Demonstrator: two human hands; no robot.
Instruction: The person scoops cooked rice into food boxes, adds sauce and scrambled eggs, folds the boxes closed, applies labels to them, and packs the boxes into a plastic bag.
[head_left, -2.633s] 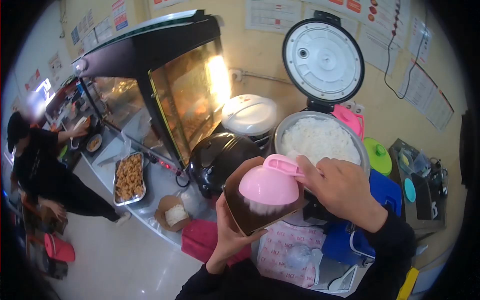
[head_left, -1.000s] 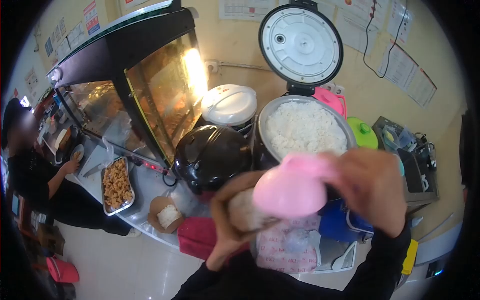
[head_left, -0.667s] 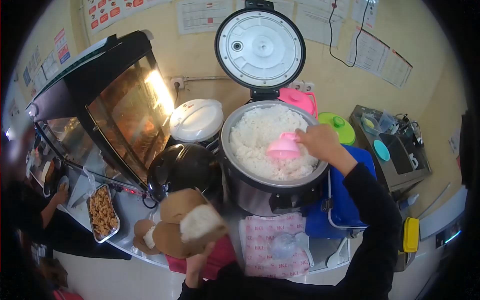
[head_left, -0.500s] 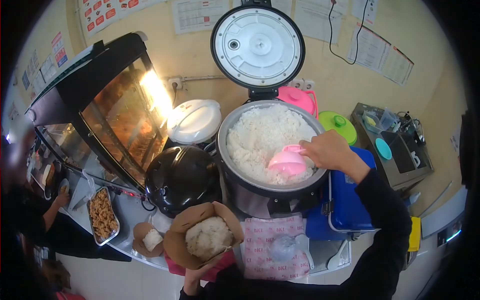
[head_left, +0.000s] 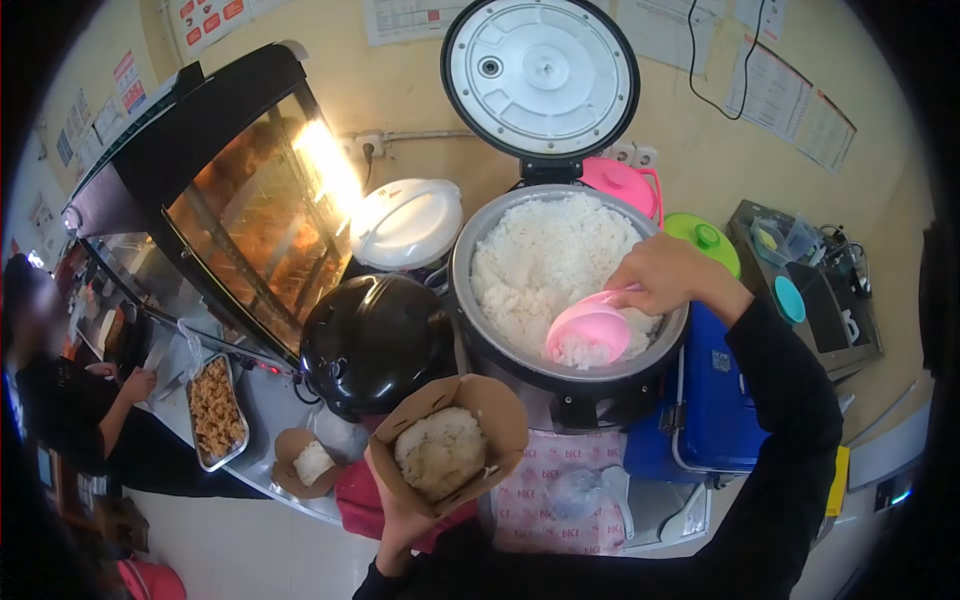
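Observation:
My right hand (head_left: 655, 275) is closed around the handle of a pink scoop (head_left: 598, 325), which is tilted at the front right inside the rice cooker (head_left: 465, 270). Some rice shows in the scoop's mouth, and a large mound of white rice (head_left: 550, 245) lies around and behind it. My left hand (head_left: 398, 515) grips a brown paper box (head_left: 505, 425) from below and its left side. Cooked rice (head_left: 440, 452) sits in the bottom of that open box, in front of the cooker. The cooker's round lid (head_left: 540, 75) stands raised.
A smaller rice box (head_left: 290, 480) and a tray of fried pieces (head_left: 217, 412) lie to the left. A black lidded pot (head_left: 375, 345) stands beside a lit display warmer (head_left: 260, 220). Right are a blue cooler box (head_left: 715, 400) and printed paper (head_left: 560, 480). A co-worker (head_left: 85, 410) stands far left.
The scoop has turned so its mouth faces toward me, with rice in it. The paper box has come up and to the right with my left hand. The view has shifted slightly.

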